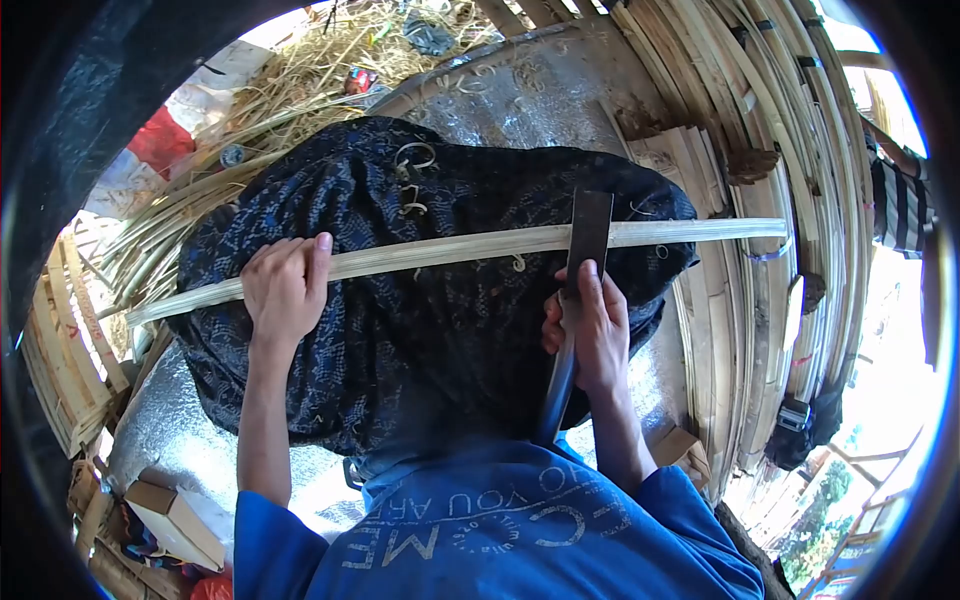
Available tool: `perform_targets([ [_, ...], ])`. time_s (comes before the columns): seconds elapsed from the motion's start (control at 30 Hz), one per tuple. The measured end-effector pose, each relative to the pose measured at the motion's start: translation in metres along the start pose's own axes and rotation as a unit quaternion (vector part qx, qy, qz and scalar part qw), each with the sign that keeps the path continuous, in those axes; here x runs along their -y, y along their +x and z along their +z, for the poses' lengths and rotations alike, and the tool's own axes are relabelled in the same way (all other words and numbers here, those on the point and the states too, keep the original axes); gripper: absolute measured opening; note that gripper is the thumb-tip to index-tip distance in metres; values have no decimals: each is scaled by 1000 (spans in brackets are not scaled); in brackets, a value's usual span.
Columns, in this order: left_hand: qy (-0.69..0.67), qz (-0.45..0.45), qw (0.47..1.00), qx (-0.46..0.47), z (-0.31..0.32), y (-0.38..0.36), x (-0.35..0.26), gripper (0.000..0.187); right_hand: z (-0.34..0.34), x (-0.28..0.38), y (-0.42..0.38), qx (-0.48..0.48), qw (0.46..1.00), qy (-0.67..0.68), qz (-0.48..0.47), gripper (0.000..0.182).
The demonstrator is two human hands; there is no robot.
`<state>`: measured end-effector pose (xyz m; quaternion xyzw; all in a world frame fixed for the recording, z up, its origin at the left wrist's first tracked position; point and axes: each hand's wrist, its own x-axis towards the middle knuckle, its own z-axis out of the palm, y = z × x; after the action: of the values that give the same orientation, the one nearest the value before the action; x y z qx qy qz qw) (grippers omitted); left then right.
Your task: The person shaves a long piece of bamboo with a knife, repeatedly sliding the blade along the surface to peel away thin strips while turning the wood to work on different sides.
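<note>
A long pale strip (440, 252), which looks like split bamboo, lies across my lap on a dark patterned cloth (400, 350). My left hand (283, 282) is closed round the strip's left part, thumb pointing up along it. In my right hand (598, 335) is a knife (592, 225) with a broad dark blade and a long handle that runs back toward my body. The blade crosses over the strip's right part and touches or nearly touches it. A few thin curled shavings (414, 160) lie on the cloth.
Stacked long wooden or bamboo strips (780, 200) stand along the right side. A heap of straw-like shavings (320, 80) is at the back left. Silvery sheeting (520, 95) covers the floor. A cardboard box (175, 525) sits at the lower left.
</note>
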<state>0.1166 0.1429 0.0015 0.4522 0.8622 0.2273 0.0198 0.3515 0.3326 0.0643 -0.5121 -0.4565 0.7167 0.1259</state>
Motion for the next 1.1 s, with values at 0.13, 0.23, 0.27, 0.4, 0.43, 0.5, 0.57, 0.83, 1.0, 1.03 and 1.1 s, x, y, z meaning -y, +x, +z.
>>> perform_targets([
  [0.13,28,-7,1000,-2,8,-2,5,45,3,-3,4,-46,988,-144,-41,47],
  [0.23,39,-2,999,-21,14,-3,7,44,6,-3,7,-61,982,-174,-40,48],
  [0.27,38,-3,999,-17,15,-3,8,44,6,-2,8,-62,982,-174,-35,48],
  [0.4,39,4,999,-16,19,-3,11,44,4,7,7,-59,980,-188,-3,48],
  [0.43,38,7,999,-19,21,-3,12,44,3,11,7,-55,980,-191,18,48],
  [0.5,29,9,999,-26,23,-3,13,44,2,21,8,-53,982,-175,38,46],
  [0.57,9,-7,1000,-4,22,-2,12,37,2,22,10,-53,985,-155,55,45],
  [0.83,30,23,999,-24,26,-2,15,44,6,23,12,-79,958,-275,7,35],
  [1.0,33,19,999,-17,27,-1,15,43,13,18,16,-121,928,-351,-11,36],
  [1.03,36,14,999,-15,28,-1,15,43,13,14,18,-131,920,-367,-40,36],
  [1.1,38,7,999,-9,28,-2,14,42,14,9,19,-139,921,-362,-43,35],
])
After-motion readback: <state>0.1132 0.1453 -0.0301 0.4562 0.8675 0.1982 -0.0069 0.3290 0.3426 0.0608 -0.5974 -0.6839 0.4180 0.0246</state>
